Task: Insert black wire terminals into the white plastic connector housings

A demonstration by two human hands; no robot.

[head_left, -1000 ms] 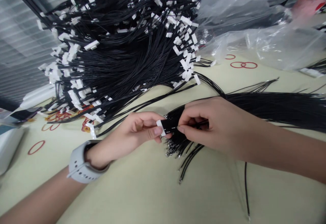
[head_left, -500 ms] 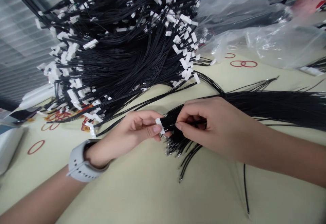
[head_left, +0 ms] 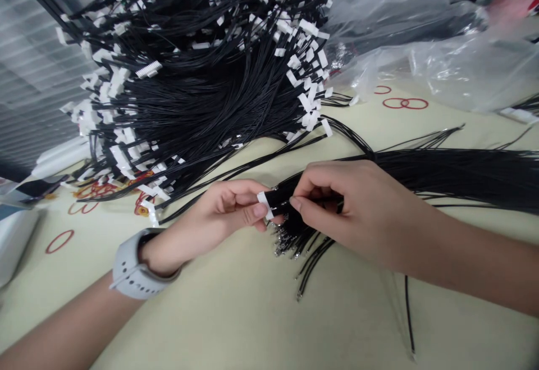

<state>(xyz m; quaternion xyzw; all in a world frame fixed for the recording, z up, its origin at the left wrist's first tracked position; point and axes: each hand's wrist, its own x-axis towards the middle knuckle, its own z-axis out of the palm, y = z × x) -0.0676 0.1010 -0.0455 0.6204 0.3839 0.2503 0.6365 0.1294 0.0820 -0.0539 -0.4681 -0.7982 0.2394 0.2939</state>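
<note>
The left hand's grip point(head_left: 225, 207) pinches a white connector point(head_left: 264, 205) capping a black wire bundle point(head_left: 286, 196). The right hand's grip point(head_left: 337, 201) pinches those wires just beside it, above the table point(head_left: 189, 325).

Glossy black plastic wires point(head_left: 197, 106) — smooth white plastic connectors point(head_left: 263, 205)

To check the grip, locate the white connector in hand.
The white connector sits at centre of the head view, held in the left hand, beside the right hand.

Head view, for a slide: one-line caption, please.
Left hand holds a white connector on black wires; right hand pinches those wires beside a connector-tipped wire heap.
</note>
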